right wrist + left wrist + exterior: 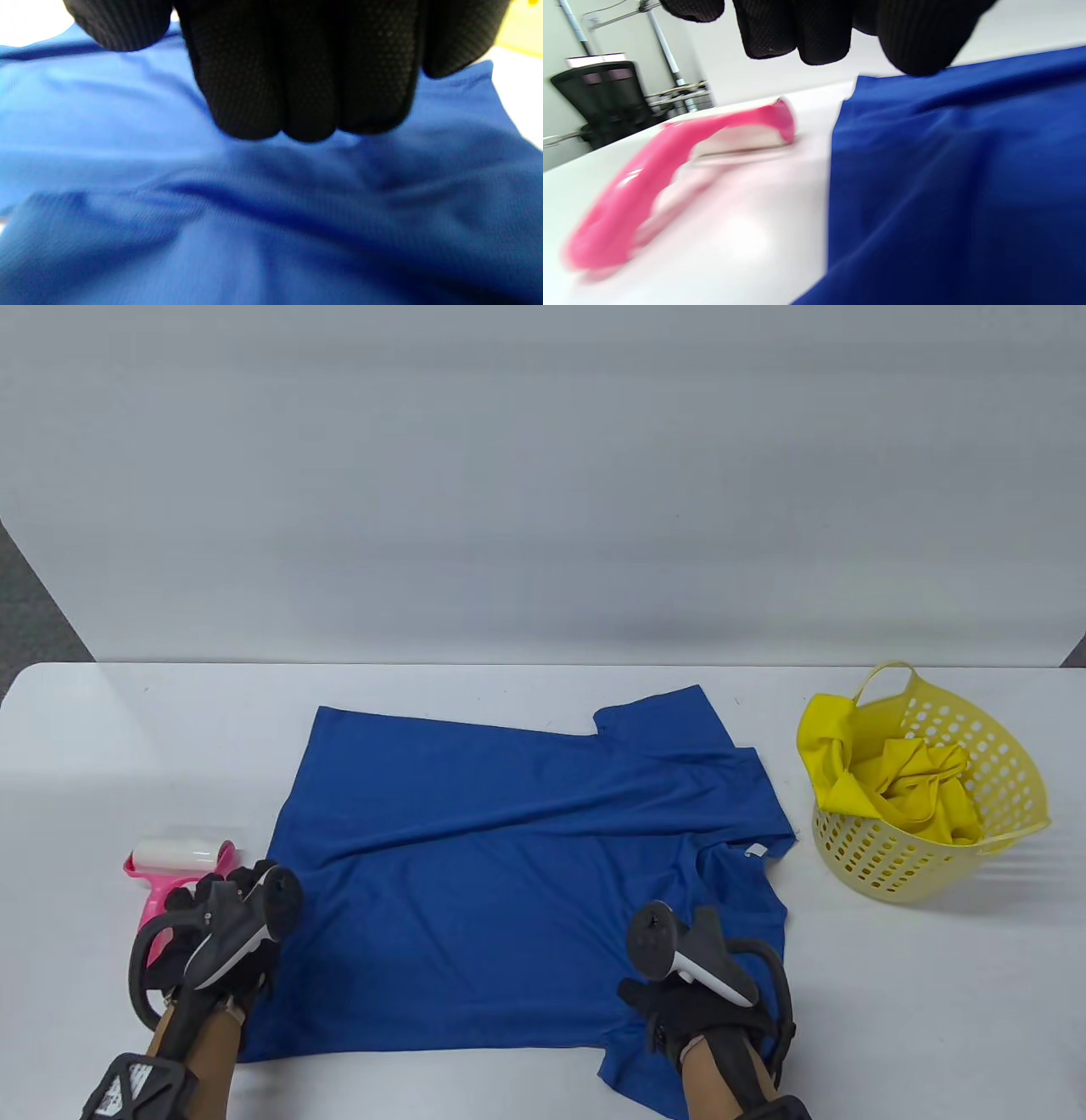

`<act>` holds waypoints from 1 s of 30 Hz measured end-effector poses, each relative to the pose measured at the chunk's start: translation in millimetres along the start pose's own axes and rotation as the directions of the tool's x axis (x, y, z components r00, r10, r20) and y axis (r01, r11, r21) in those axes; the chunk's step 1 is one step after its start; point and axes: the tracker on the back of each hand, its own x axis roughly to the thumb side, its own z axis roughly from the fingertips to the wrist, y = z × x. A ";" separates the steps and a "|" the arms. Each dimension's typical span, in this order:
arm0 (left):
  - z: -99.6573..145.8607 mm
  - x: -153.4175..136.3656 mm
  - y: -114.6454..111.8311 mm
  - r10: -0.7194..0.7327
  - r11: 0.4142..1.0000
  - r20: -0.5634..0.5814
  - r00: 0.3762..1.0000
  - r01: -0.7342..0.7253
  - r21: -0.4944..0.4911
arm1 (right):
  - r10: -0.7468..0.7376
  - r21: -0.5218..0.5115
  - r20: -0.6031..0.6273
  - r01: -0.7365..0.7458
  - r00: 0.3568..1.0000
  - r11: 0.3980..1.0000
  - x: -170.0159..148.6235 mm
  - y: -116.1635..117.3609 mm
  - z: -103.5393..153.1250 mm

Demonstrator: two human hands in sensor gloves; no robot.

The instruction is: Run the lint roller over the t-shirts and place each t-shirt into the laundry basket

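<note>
A: What lies on the white table (102, 729), biggest first?

B: A royal-blue knit t-shirt (509, 857) spread flat across the middle and reaching the near edge. It is thin and limp with soft creases, so I judge it light and floppy; it will sag and bunch when lifted, best gathered at the hem or shoulders with both hands.

A: And the basket?

B: The pale yellow perforated plastic laundry basket (1010, 780) stands toward the right edge, a crumpled yellow garment (916, 789) already inside. It looks light and a little flexible.

A: The roller?

B: The pink-handled lint roller with a white sticky drum (174, 861) lies near the left edge, just beside the shirt's hem. It is rigid and light, to be taken by the handle, since the drum would cling to a glove.

A: The hands?

B: The left hand (216, 933) hovers over the roller's handle with fingers (797, 34) loosely curled, gripping nothing. The right hand (704, 993) rests at the shirt's near sleeve, fingers (305, 84) pressed together; whether it pinches cloth, I cannot tell.
</note>
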 end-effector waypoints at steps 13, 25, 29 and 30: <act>-1.3 51.3 -34.8 -0.138 0.932 0.230 0.963 0.205 -0.299 | -0.160 0.100 -0.060 0.165 0.985 0.981 -23.9 7.3 -4.7; 6.1 66.7 -53.8 -0.019 0.892 0.370 0.929 0.183 -0.412 | -0.204 0.131 -0.391 0.273 0.897 0.953 -106.3 50.1 -19.0; 11.3 72.3 -50.5 -0.007 0.885 0.395 0.918 0.191 -0.426 | -0.253 0.087 -0.435 0.320 0.864 0.943 -118.1 48.3 -12.1; 13.6 74.1 -47.2 -0.056 0.897 0.400 0.915 0.222 -0.381 | -0.246 0.042 -0.413 0.289 0.877 0.957 -113.2 43.7 -11.6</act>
